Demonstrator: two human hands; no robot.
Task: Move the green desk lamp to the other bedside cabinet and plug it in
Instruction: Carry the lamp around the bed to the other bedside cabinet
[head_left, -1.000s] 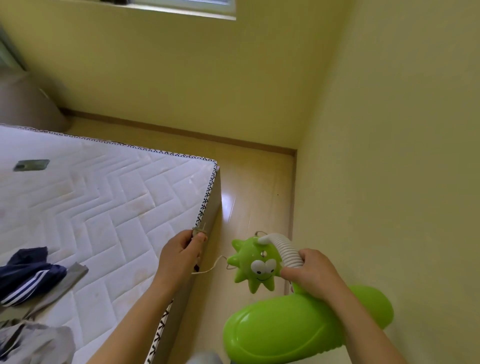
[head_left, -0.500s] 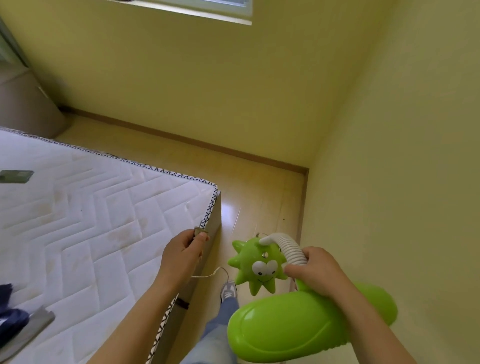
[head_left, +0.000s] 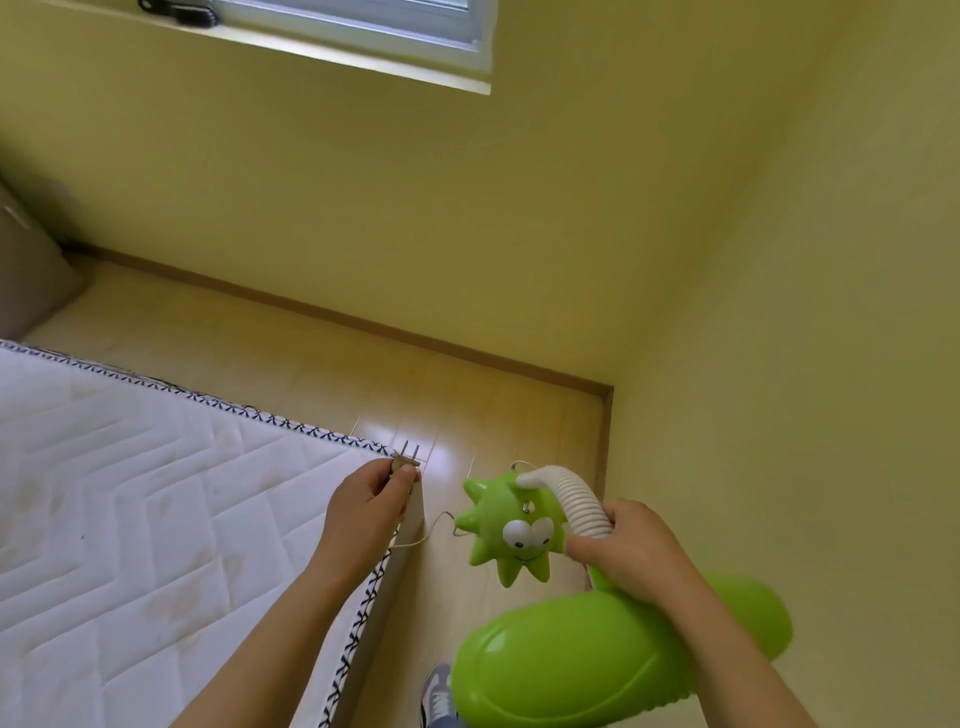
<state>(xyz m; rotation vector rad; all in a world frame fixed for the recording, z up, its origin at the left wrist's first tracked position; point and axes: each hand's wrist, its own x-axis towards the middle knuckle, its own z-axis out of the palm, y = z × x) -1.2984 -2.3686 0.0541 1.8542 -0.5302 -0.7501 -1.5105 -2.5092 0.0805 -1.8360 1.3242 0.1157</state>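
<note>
With the right hand (head_left: 631, 551) gripping the green desk lamp (head_left: 597, 654) by its ribbed neck above the floor and the left hand (head_left: 371, 501) pinching the plug (head_left: 407, 460), the slack cord (head_left: 434, 530) between them could snag the mattress (head_left: 130, 519) corner.

The mattress (head_left: 156, 519) fills the lower left. The lamp (head_left: 597, 649) sits lower right, the plug (head_left: 406, 458) left of it above the mattress corner. The window (head_left: 363, 31) is at the top, a shoe (head_left: 440, 693) bottom centre.
</note>
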